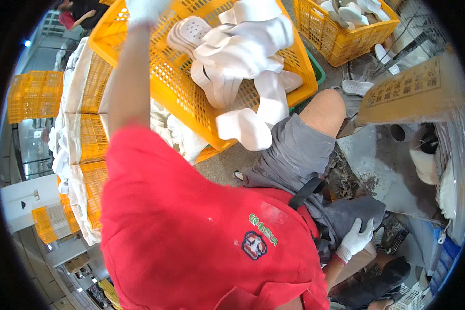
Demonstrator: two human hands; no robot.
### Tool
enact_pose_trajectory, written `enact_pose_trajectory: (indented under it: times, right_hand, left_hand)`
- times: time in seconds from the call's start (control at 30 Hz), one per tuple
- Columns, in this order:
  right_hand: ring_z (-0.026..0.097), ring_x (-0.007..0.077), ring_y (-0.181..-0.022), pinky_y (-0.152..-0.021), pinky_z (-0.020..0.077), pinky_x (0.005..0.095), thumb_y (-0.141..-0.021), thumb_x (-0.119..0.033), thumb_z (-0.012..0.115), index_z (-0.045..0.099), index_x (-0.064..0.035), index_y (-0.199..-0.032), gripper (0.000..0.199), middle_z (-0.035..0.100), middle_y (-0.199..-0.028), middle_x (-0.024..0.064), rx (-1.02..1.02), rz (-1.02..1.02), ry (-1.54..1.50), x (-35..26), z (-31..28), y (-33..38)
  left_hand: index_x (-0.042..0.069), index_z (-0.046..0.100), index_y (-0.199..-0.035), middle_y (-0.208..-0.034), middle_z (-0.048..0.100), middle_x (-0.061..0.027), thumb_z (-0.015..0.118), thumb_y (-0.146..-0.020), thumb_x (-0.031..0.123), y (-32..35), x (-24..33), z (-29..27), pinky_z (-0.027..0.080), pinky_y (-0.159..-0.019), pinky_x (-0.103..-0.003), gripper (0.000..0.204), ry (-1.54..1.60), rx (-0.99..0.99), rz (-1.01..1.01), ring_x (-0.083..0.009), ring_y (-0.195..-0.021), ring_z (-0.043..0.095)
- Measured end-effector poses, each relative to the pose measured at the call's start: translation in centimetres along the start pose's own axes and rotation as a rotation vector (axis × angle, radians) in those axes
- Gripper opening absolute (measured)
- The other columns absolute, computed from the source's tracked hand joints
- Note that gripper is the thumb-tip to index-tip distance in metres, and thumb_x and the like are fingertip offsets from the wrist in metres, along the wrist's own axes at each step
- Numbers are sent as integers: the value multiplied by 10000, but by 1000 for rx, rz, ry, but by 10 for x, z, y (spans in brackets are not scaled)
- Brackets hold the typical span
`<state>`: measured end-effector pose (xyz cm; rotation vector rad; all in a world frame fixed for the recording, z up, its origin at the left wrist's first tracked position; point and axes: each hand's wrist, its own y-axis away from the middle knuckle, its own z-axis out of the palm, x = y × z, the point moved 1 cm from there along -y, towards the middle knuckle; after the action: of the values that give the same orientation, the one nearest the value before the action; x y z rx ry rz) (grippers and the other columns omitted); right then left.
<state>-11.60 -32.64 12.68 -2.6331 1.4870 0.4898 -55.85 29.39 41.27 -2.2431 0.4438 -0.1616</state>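
Note:
My left hand, in a white glove, reaches to the rim of a tilted orange-yellow plastic crate. The top edge cuts it off, so its fingers and any grip are hidden. The crate holds a heap of white foam shoe pieces, among them clog uppers with holes. One smooth white piece lies over the crate's near rim. My right hand, also in a white glove, lies on my grey shorts, thumb and fingers apart, holding nothing.
Another crate of white clogs stands at the upper right, with loose clogs below. Stacked yellow crates line the left. A cardboard box stands at right, above a grey panel. Dark cloth shows at the lower right.

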Motion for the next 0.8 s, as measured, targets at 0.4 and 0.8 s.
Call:
enact_pose_trajectory:
  times: [0.4, 0.8]
  right_hand:
    - [617, 377, -1313, -1157, 445, 448, -1009, -203, 712, 625, 30, -1456, 511, 673, -1417, 224, -182, -218, -225, -58, 9, -28]
    - [654, 388, -1243, -1104, 484, 460, -992, -134, 693, 690, 32, -1358, 402, 719, -1329, 217, -188, -236, -333, -48, 3, 27]
  left_hand:
    - [201, 571, -1442, -1468, 460, -201, 792, -793, 191, 420, 124, 45, 399, -1065, -661, 686, 456, -686, 139, -457, -1290, 492]
    - [63, 586, -1415, -1307, 634, -140, 748, -896, 354, 199, 136, 27, 528, -984, -433, 617, 640, -894, 8, -303, -1198, 640]
